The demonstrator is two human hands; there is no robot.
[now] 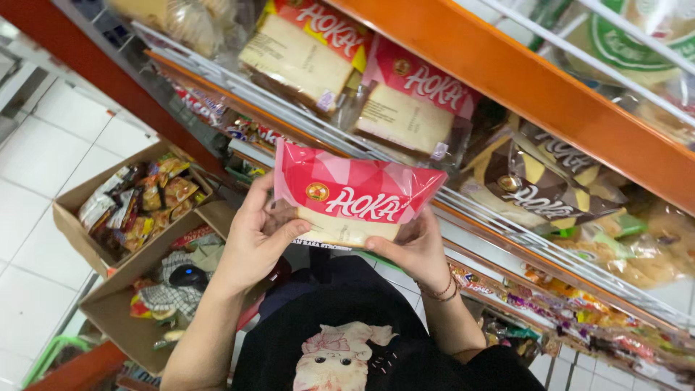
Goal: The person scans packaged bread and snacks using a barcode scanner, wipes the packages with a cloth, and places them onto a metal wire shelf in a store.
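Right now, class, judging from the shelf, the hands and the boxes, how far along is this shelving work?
Done: two pink bread packs already lie on the wire shelf. In hand: the left hand and right hand hold a third pink pack in front of that shelf, not yet set down. Left: the cardboard box on the floor is full of snack packets.
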